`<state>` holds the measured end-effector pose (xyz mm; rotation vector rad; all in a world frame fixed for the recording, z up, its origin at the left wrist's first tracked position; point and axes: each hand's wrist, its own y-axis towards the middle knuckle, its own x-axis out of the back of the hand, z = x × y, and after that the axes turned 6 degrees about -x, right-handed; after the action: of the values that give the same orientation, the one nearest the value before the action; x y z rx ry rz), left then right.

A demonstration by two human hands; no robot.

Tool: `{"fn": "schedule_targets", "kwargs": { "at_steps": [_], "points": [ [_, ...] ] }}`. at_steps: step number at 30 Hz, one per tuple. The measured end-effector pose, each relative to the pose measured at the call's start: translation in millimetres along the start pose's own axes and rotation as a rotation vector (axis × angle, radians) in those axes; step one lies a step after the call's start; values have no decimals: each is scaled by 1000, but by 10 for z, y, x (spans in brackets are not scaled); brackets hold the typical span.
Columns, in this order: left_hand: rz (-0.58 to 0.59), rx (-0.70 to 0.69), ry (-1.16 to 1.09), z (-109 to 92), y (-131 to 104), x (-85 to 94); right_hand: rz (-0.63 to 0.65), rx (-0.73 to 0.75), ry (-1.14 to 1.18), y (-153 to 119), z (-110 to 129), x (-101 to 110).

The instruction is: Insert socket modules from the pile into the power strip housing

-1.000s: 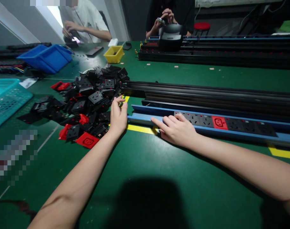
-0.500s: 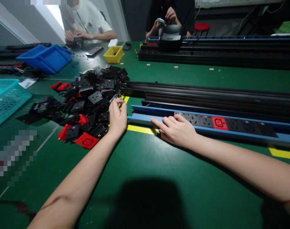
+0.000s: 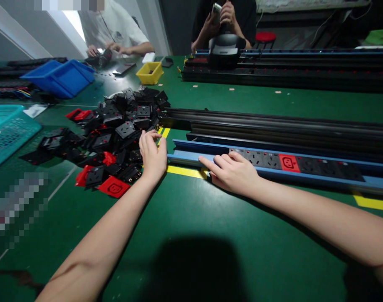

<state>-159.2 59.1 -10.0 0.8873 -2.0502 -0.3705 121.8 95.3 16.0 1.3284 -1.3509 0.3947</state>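
My left hand (image 3: pixel 154 153) is at the right edge of a heap of black socket modules (image 3: pixel 126 129). Its fingers are bent with a gap to the thumb, and I see nothing held in it. My right hand (image 3: pixel 237 172) lies over the near wall of a blue metal rail (image 3: pixel 186 156), index finger stretched along it and the other fingers curled over the wall. Just beyond those fingers, a row of black sockets (image 3: pixel 271 158) with one red socket (image 3: pixel 288 162) sits in the rail. A loose red socket (image 3: pixel 114 186) lies at the heap's front.
Black rails (image 3: pixel 257 121) lie behind the blue one. A teal basket (image 3: pixel 11 134), a blue bin (image 3: pixel 61 77) and a small yellow bin (image 3: pixel 149 73) stand on the left and at the back. Two people sit across the green table (image 3: pixel 191 235), near a black scanner-like device (image 3: pixel 226 49).
My left hand has shifted slightly left, its fingers further over the heap's edge. My right hand stays on the rail. The people across have moved their hands.
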Motion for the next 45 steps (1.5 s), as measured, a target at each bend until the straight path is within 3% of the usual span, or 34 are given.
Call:
{"fn": "schedule_targets", "kwargs": {
  "at_steps": [5,23,32,40,45],
  "points": [
    [-16,-78,33,-13,7,15,9,0,-3,2,-2,6],
    [-20,-12,-131,-27,-19,22,8,1,-9,8,-6,19],
    [-23,-42,-77,-22,-15,30,10,-1,-11,8,-14,13],
    [111,-139,108,-125,9,135,11,10,-8,6,-14,14],
    [115,-149,199,-156,12,178,18,8,-6,9,-13,22]
  ]
}}
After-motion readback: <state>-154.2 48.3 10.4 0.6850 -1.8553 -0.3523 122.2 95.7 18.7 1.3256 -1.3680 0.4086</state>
